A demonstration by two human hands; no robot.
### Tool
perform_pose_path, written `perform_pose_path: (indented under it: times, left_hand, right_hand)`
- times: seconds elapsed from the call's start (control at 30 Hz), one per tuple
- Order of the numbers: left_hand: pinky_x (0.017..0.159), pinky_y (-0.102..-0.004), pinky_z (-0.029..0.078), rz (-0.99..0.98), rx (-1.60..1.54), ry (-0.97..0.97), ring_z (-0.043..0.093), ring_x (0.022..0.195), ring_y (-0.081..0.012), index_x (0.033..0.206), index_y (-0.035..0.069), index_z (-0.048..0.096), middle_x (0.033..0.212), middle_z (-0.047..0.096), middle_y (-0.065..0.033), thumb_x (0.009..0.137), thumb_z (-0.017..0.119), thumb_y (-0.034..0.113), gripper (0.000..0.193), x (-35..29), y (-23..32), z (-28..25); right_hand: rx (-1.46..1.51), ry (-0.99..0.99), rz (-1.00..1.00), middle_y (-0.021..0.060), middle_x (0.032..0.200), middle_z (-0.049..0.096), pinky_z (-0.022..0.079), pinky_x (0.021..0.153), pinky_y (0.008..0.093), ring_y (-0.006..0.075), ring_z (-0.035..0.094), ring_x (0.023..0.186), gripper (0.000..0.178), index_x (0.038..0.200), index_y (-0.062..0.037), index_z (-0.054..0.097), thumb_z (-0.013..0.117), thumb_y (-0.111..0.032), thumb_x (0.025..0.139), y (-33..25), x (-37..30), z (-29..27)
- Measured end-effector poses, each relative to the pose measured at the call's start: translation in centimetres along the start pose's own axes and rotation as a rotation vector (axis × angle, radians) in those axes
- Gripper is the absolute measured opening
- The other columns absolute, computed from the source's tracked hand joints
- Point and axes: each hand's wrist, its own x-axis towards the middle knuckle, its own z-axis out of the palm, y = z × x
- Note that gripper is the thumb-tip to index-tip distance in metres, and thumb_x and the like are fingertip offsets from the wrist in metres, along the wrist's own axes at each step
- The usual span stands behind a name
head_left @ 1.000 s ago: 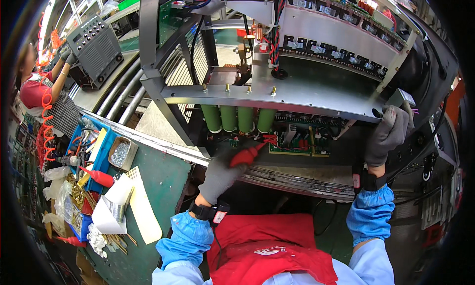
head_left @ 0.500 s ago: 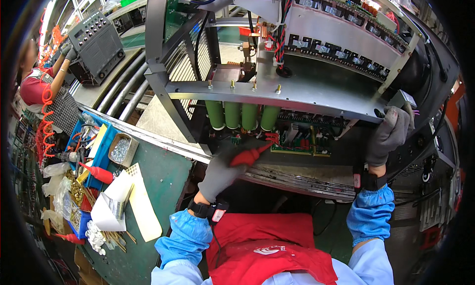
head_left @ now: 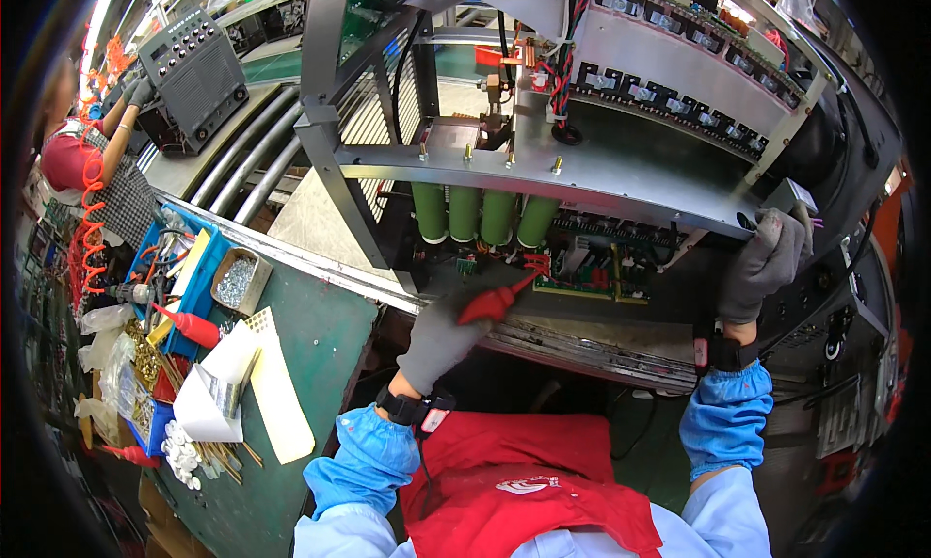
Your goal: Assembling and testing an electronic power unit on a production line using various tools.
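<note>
One open metal chassis (head_left: 630, 170) fills the upper middle and right of the frame; under its front rail hang four green cylinders (head_left: 498, 217), with four brass studs (head_left: 511, 159) standing along the rail above them. At the left are two blue bins (head_left: 204, 285), one large and one small, and two clearly visible red squeeze bottles: one lies beside the large bin, the other, the red squeeze bottle (head_left: 490, 306) in hand, is at the centre of the frame. The green bench (head_left: 320, 335) spreads across the lower left, bearing a yellow sheet (head_left: 281, 398), a folded white paper (head_left: 218, 383) and one carton (head_left: 259, 291) of small metal pieces. Beyond it, at the upper left, a co-worker (head_left: 73, 160) handles a grey boxy unit (head_left: 194, 78) near three metal rollers (head_left: 257, 162). Both forearms rise from the lower edge in blue sleeves, the hands in grey gloves. The left hand (head_left: 441, 340) angles up and right, its grip wrapped round the bottle, whose nozzle points toward a circuit board (head_left: 587, 277) below the cylinders. The right hand (head_left: 761, 257) is raised at the chassis's right end, fingers curled by the rail; whether its grip grasps the edge, I cannot tell.
</note>
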Motion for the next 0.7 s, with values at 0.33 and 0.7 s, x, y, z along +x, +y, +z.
perform_pose_path:
  times: [0.33,0.7]
  left_hand:
    - [0.087,-0.0377,0.05,0.012,-0.104,-0.001,0.067,0.098,-0.0317,0.122,0.0,0.062,0.108,0.068,-0.0205,0.078,0.072,0.028,0.053,-0.8,-1.7,-0.1]
    - [0.085,-0.0434,0.051,0.072,0.009,0.057,0.063,0.101,-0.0392,0.122,0.007,0.063,0.108,0.067,-0.0209,0.079,0.071,0.032,0.05,-0.6,-2.0,1.0]
  right_hand:
    - [0.025,-0.011,0.018,0.0143,0.084,0.062,0.039,0.099,0.0459,0.0367,0.058,0.101,0.026,0.085,0.0009,0.064,0.049,-0.017,0.097,0.3,-0.1,0.0]
    - [0.031,0.023,-0.018,0.0124,0.08,0.061,0.039,0.098,0.0441,0.0322,0.058,0.087,0.024,0.084,0.0005,0.064,0.051,-0.014,0.097,-0.2,0.3,0.0]
